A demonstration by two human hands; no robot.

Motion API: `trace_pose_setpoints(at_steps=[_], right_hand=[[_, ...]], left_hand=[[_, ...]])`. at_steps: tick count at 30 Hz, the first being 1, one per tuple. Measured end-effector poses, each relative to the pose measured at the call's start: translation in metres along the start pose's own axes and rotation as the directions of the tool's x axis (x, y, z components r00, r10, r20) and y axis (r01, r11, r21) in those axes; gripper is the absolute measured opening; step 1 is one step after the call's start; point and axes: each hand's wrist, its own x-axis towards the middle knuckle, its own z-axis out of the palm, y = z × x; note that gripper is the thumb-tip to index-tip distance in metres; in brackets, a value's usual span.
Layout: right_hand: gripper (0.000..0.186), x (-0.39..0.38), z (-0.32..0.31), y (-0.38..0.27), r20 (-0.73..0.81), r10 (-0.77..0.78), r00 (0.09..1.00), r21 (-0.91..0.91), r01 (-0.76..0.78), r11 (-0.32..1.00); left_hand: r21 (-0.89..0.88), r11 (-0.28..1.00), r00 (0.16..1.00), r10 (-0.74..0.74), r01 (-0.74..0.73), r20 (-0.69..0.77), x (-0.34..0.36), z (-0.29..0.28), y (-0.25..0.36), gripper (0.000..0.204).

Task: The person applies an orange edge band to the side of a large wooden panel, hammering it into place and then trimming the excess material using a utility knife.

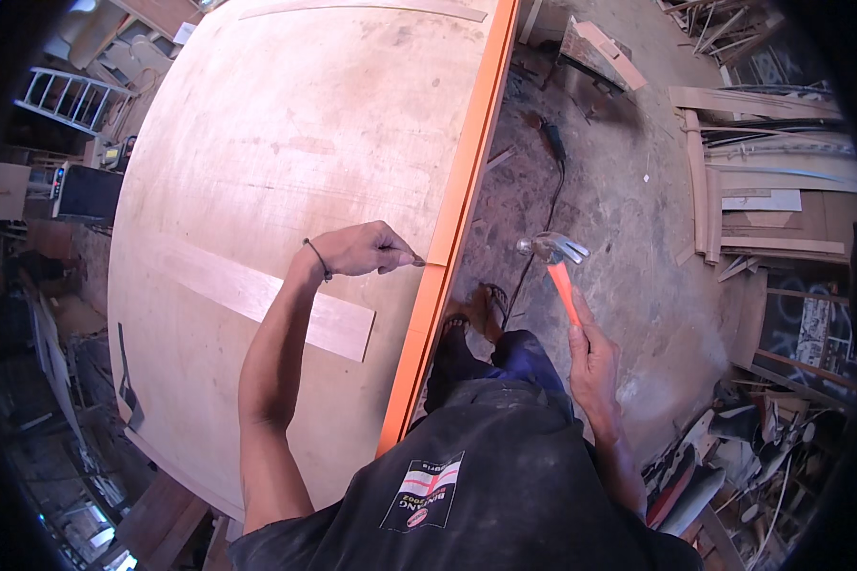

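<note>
My right hand [594,357] is wrapped round the orange handle of a claw hammer [564,276], its metal head up and away from the panel, over the floor. My left hand [367,249] reaches across a large pale wooden panel [286,171]. Its fingers are pinched together at the orange edge strip [455,214] along the panel's right side. A thin, nail-like piece [432,264] shows at the fingertips, lying over the strip; most of it is hidden by the fingers. Below that wrist, a flat wooden board [338,326] lies on the panel, partly covered by my forearm.
A corded power tool [552,141] lies on the concrete floor, its dark cable running toward my feet [486,309]. A small stand [600,57] with wood on it is at the far right. Stacked boards [781,228] line the right side. A ladder [74,99] is at far left.
</note>
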Motion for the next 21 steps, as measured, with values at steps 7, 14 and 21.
trace_pose_setpoints(at_steps=[7,14,21], right_hand=[[0.047,0.001,-0.003,-0.005,0.027,0.043,0.999,0.000,-0.043,0.999],[0.045,0.005,0.003,-0.016,0.060,-0.011,0.998,0.060,0.007,0.998],[0.050,0.019,0.019,-0.036,0.085,-0.182,0.980,-0.059,0.187,0.981]], left_hand=[[0.014,1.000,1.000,0.006,-0.007,0.011,0.001,-0.001,0.000,0.044],[0.016,1.000,1.000,0.001,0.000,-0.017,-0.003,0.002,-0.002,0.041],[0.012,1.000,1.000,-0.014,0.014,-0.027,-0.003,0.004,-0.002,0.039]])
